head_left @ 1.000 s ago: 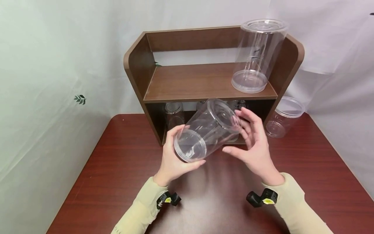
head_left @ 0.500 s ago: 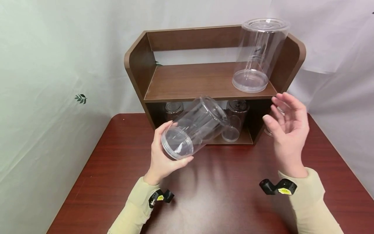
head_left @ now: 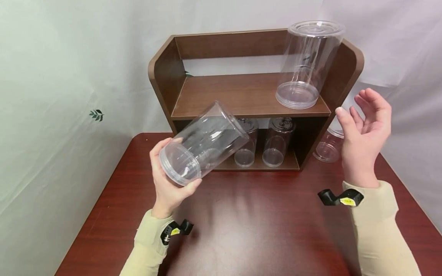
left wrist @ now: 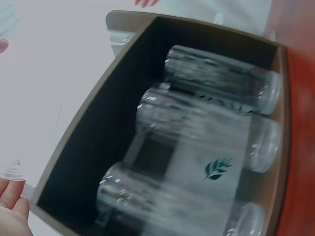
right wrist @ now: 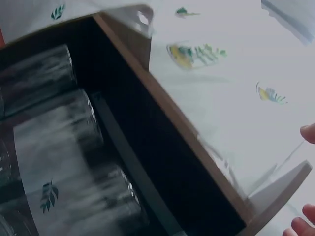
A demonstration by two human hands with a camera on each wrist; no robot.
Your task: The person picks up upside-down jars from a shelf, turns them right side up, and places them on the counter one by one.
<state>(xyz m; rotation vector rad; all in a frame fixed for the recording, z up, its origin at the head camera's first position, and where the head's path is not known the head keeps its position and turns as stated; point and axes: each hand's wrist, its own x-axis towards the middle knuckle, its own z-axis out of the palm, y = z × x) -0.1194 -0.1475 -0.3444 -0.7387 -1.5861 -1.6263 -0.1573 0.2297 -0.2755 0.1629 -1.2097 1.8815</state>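
Note:
My left hand [head_left: 166, 194] grips a clear plastic jar [head_left: 215, 134] round its ridged, lid-like end. Tilted up to the right, the jar is held in the air before the lower shelf. In the left wrist view, only fingers [left wrist: 11, 196] and a bit of the ridged edge show at the left border. My right hand [head_left: 366, 143] is raised off to the right with fingers loosely bent and nothing in it, overlapping a clear jar [head_left: 326, 148] that stands on the table beside the shelf unit.
A brown two-tier shelf unit [head_left: 224, 92] stands at the table's [head_left: 241, 230] back. One large clear jar [head_left: 305, 63] is on its upper board at the right. Below stand three slimmer clear jars [left wrist: 197, 118]; the held jar hides one in the head view. White cloth [head_left: 69, 76] hangs around.
My right hand has come away from the jar's far end and moved right and up. My left hand has carried the jar leftward, uncovering two jars on the lower shelf.

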